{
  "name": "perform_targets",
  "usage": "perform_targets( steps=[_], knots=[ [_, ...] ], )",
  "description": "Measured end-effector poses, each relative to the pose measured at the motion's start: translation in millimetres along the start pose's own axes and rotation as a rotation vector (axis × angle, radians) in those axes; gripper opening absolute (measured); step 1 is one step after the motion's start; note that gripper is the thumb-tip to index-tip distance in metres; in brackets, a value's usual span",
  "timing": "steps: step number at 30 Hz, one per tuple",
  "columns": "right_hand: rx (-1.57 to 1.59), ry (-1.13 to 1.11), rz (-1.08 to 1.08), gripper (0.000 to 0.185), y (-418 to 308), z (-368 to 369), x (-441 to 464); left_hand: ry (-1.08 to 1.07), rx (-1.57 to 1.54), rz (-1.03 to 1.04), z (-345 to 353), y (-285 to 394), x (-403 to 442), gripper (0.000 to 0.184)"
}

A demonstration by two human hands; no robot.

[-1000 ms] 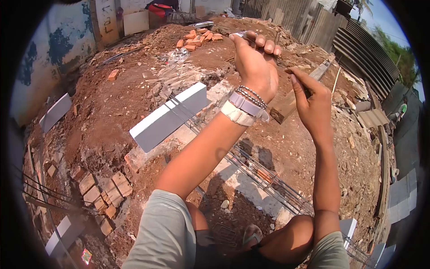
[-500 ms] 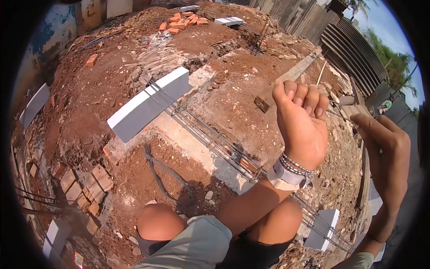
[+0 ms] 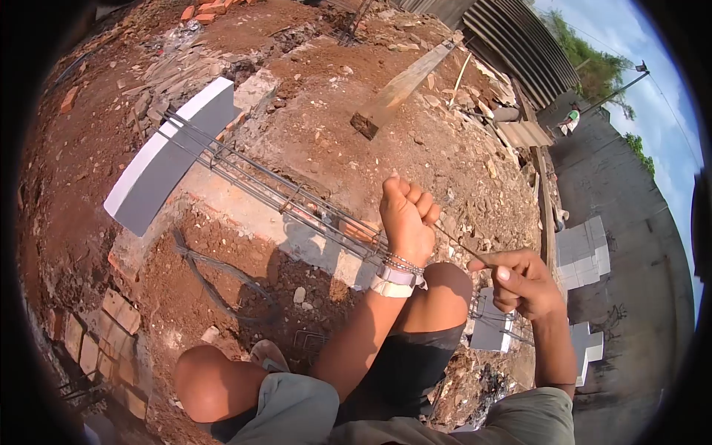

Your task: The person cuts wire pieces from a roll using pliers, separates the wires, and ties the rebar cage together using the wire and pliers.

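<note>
A thin dark wire (image 3: 463, 243) stretches between my two raised hands. My left hand (image 3: 408, 222) is closed in a fist around its upper end, with a watch and beads at the wrist. The other end is pinched between the thumb and fingers of my right hand (image 3: 523, 282). Beneath my left forearm runs a long rebar cage (image 3: 285, 204) above a concrete strip (image 3: 315, 245). Its far end lies over a pale block (image 3: 174, 156); another pale block (image 3: 491, 322) stands by its near part, below my right hand. My left forearm and knees hide some of the cage.
A loop of dark strands (image 3: 215, 271) lies on the soil. Bricks (image 3: 104, 337) are at lower left, and a wooden plank (image 3: 411, 78) lies ahead. Stacked pale blocks (image 3: 582, 252) stand against a grey wall (image 3: 630, 215). A distant person (image 3: 569, 122) is beyond.
Both hands have moved left and down in the view, still with the wire between them. The right fingers now pinch more clearly. The camera has turned right, so the scene shifts left.
</note>
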State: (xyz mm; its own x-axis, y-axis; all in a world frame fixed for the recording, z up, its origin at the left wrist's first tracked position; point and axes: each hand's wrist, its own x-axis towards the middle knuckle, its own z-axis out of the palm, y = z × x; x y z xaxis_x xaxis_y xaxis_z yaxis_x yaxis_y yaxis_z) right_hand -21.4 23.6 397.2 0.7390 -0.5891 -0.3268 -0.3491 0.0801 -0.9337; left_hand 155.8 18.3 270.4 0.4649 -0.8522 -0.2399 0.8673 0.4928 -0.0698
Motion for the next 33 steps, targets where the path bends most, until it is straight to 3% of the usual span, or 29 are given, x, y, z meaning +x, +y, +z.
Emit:
perform_targets(
  steps=[1,2,3,4,6,8,9,12,13,14,16,18,20,23,24,26,28,30,32,33],
  knots=[
    [0.341,-0.013,0.072,0.027,-6,-12,5,-0.062,-0.047,-0.039,0,-10,-6,0.039],
    [0.455,0.18,-0.037,0.028,-3,-17,23,-0.108,-0.036,-0.024,-1,-20,-12,0.04],
    [0.334,0.354,-0.052,0.026,-1,-27,42,-0.101,-0.04,-0.045,3,-20,-18,0.04],
    [0.079,0.371,0.052,0.025,2,-42,52,-0.097,-0.043,-0.062,8,-17,-24,0.04],
    [-0.79,0.373,-0.064,0.023,26,-33,61,-0.16,-0.029,-0.018,11,-9,-24,0.041],
    [-1.362,0.084,-0.302,0.023,41,-21,47,-0.17,-0.024,0.05,9,3,-11,0.042],
    [-1.261,-0.153,-0.233,0.025,19,3,38,-0.157,0.002,0.072,8,12,-4,0.042],
    [-0.526,-0.251,-0.098,0.028,-28,-10,18,-0.194,0.022,0.029,8,-2,-6,0.043],
    [0.016,-0.112,-0.087,0.029,-29,-17,26,-0.228,0.024,-0.004,9,-13,-11,0.043],
    [0.05,0.246,-0.054,0.029,-38,-20,33,-0.263,-0.028,-0.024,8,-23,-16,0.043],
    [-0.606,0.407,0.159,0.028,-30,-34,51,-0.242,-0.06,-0.098,16,-20,-35,0.043],
    [-1.415,0.104,-0.162,0.026,15,-33,47,-0.181,-0.047,-0.088,18,-21,-37,0.043],
    [-1.509,-0.333,0.101,0.024,8,10,29,-0.133,-0.034,-0.001,8,-18,-22,0.042],
    [-1.016,-0.271,-0.165,0.024,-53,27,18,-0.133,0.021,0.084,0,-17,-10,0.042],
    [-0.771,0.065,0.002,0.026,-68,18,13,-0.149,0.033,0.057,6,-25,-18,0.042],
    [-1.051,0.455,-0.051,0.022,-73,-10,32,-0.268,-0.02,-0.026,13,-36,-41,0.042],
    [-1.51,0.414,-0.159,0.017,-46,-13,38,-0.273,-0.074,-0.064,26,-27,-58,0.042],
    [-1.763,0.02,0.214,0.019,-23,11,25,-0.253,-0.104,-0.033,31,-13,-53,0.042],
    [-1.3,-0.374,0.001,0.018,-28,33,5,-0.217,-0.071,0.006,25,0,-31,0.042],
    [-1.162,-0.296,-0.076,0.021,-51,43,0,-0.234,-0.052,0.026,23,-4,-27,0.042]
  ],
)
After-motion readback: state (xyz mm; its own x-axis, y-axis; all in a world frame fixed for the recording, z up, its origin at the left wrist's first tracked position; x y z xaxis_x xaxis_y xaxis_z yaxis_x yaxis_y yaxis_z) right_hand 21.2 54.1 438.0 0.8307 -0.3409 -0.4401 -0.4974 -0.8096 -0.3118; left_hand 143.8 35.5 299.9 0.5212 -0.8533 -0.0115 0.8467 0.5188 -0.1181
